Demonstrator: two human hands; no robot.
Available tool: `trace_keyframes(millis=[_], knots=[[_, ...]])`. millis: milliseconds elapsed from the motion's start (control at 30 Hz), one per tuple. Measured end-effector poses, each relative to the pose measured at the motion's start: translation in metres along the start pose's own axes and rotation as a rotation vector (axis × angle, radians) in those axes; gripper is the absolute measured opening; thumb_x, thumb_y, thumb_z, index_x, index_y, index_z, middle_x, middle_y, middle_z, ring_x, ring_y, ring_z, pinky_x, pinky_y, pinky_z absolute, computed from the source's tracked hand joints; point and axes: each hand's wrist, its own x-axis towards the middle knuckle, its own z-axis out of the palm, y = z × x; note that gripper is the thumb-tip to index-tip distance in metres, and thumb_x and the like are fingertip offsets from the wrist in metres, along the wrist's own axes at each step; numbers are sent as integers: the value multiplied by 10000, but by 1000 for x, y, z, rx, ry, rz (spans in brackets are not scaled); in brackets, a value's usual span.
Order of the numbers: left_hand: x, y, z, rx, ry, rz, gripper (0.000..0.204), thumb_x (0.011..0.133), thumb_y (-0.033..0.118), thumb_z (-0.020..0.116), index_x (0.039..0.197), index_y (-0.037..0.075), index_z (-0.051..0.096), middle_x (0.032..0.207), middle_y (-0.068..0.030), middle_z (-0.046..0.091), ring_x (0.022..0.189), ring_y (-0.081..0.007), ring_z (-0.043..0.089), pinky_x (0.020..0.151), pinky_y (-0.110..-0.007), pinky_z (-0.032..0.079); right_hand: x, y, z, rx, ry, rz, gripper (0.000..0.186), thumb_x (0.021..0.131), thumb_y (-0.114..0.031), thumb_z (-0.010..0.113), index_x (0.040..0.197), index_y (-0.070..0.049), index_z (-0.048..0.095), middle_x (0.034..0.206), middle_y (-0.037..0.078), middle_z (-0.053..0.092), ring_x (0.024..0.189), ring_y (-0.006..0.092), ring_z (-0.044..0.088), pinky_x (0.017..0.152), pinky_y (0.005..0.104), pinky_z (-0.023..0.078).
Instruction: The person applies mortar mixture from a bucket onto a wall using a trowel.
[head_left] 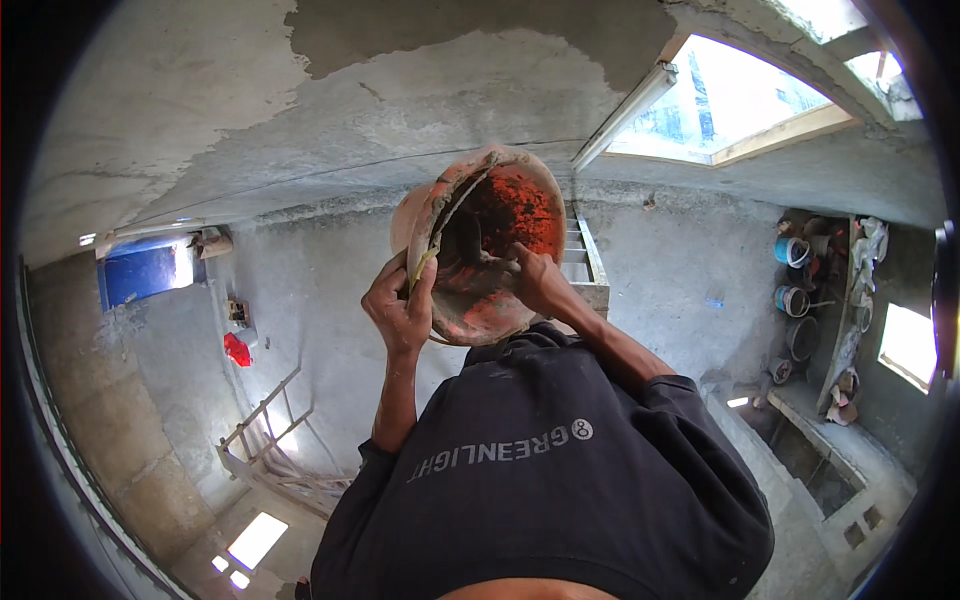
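Observation:
A red-orange bucket (pixel 535 195), caked with grey mortar, is held up in front of my chest, tipped so that its open mouth faces me. My left hand (pixel 398 300) is closed on the bucket's rim at the left, thumb at the lip. A yellowish strip, perhaps part of the handle, lies beside that thumb. Inside the mouth, my right hand (pixel 543 283) is closed around the end of a grey, mortar-coated trowel-like tool (pixel 466 238). Its far part rests near the inner wall, and its exact shape is hard to make out against the smeared mortar.
A plastered wall with a wet dark patch (pixel 480 30) rises ahead, with a window opening (pixel 720 95) at right. Behind the bucket stands a ladder-like frame (pixel 590 255). Several buckets (pixel 792 252) line the right side. A wooden frame (pixel 280 430) lies lower left, near a red object (pixel 237 349).

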Motion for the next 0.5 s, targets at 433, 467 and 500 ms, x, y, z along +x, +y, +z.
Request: trace_keyframes(millis=[433, 467, 500], knots=[[-3, -10, 1, -31, 169, -151, 241, 819, 185, 684, 855, -54, 680, 799, -116, 684, 652, -161, 619, 582, -300, 462, 3, -18, -44, 252, -264, 98, 389, 753, -193, 715, 1052, -19, 539, 825, 140, 652, 756, 221, 630, 698, 364, 491], [-4, -12, 2, -35, 193, -153, 241, 819, 185, 684, 855, -54, 680, 799, -116, 684, 652, -161, 619, 582, -300, 462, 3, -7, -49, 316, -277, -34, 419, 748, -227, 737, 1061, -26, 545, 840, 107, 649, 769, 163, 612, 702, 326, 485], [-5, -16, 2, -61, 235, -174, 252, 818, 188, 687, 863, -59, 675, 796, -113, 682, 657, -157, 615, 592, -299, 463, 2, -8, -56, 389, -341, -13, 459, 747, -232, 741, 1110, -33, 544, 897, 90, 644, 833, 154, 605, 723, 303, 475]])
